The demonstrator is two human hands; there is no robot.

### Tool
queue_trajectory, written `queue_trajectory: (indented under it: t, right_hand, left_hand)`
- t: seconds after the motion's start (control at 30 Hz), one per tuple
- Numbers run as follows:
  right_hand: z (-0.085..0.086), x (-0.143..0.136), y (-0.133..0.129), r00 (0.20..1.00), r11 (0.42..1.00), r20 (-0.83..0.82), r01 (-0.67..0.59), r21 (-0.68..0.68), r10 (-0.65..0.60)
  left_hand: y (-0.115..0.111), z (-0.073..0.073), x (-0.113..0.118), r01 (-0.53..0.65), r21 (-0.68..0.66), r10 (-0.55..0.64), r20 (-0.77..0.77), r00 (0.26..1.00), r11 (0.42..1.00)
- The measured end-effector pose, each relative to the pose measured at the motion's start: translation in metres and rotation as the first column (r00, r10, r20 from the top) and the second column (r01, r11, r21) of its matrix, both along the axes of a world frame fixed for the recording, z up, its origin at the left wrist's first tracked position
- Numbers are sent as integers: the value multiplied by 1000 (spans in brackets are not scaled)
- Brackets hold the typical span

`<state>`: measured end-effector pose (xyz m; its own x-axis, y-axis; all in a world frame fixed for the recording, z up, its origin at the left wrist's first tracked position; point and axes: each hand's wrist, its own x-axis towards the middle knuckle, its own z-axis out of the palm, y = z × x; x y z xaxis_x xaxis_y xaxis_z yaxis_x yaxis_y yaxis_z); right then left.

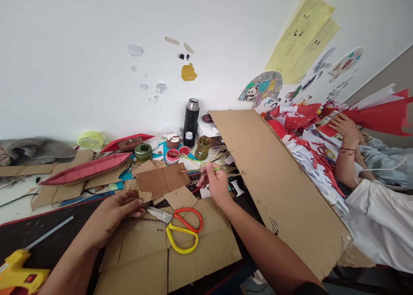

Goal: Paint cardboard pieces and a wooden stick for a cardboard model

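My left hand (124, 209) pinches the lower left corner of a cardboard piece (163, 179), most of it coated in brown paint. A bare tan patch shows at that corner. In my right hand (214, 183) is a thin paintbrush (193, 170), its tip at the right end of the painted face. Scissors (182, 224) with one red and one yellow handle lie just below, on a flat cardboard sheet (206, 252). Beyond the painted piece stand open paint jars, among them a green one (143, 152), a pink-red one (172, 156) and a murky glass jar (203, 147).
A large cardboard panel (277, 187) leans along my right side. Past it, a co-worker's hand (345, 127) holds red paper above heaped paper strips (309, 166). A yellow glue gun (22, 271) lies front left. A black flask (191, 118) stands by the wall, and a red boat shape (88, 168) sits left.
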<state>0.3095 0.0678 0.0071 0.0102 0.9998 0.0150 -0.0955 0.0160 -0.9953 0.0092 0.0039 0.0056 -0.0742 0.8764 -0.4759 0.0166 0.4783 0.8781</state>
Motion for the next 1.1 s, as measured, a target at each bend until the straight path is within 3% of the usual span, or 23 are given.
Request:
queue_trajectory:
  t: [0.17,0.4,0.63,0.9,1.1]
  right_hand:
    - [-5,-13,-12,988,987,-10,-157,-34,156]
    - [-1,9,-5,1000,1000,-4,8,-25,-8]
    - [-8,-7,-29,987,986,-14,-162,-49,161]
    - [2,21,-25,1000,999,17,0,-39,1]
    - [-5,0,-35,992,990,-25,-127,-63,126]
  left_hand:
    - [0,-3,-2,-30,11,30,14,999,999]
    - [0,-2,-1,-18,13,18,7,1000,1000]
    - [0,-3,-2,-36,1,36,19,999,999]
    - [0,-1,-1,-43,4,43,11,999,999]
    - [1,0,-1,-9,28,9,-25,1000,1000]
